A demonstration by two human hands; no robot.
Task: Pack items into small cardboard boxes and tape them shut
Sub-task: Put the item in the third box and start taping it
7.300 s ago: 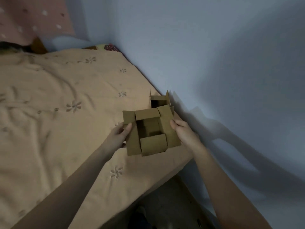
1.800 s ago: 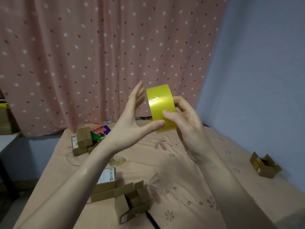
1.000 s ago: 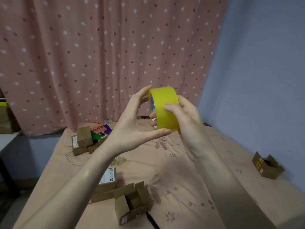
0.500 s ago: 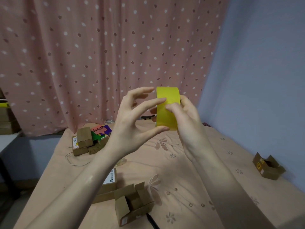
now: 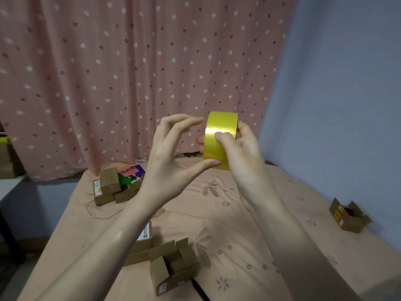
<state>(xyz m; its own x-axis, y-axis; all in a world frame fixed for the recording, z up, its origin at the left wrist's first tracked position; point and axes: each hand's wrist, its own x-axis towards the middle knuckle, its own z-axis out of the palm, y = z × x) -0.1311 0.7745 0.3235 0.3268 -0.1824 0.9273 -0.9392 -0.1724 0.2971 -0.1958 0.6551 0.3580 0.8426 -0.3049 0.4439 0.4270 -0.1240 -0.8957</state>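
Observation:
A yellow tape roll [image 5: 221, 124] is held up in front of me at chest height, its broad glossy band facing me. My right hand [image 5: 244, 157] grips it, thumb across the front and fingers behind. My left hand [image 5: 171, 161] is beside it on the left: the thumb tip touches the roll's lower edge, and the curved fingers stand apart from the roll. A small open cardboard box [image 5: 173, 266] lies on the bed below my left forearm. Another open box [image 5: 349, 216] sits at the bed's right edge by the wall.
The peach flowered bed [image 5: 238, 224] fills the lower view. A pile of small boxes with a pink note [image 5: 112, 185] and a loose cord sit at the far left. A labelled flat box [image 5: 144, 240] lies under my left arm. A dotted pink curtain [image 5: 130, 72] hangs behind.
The roll has turned in my right hand so its band faces me squarely. My left fingers have lifted off the roll's top edge; only the thumb stays against it.

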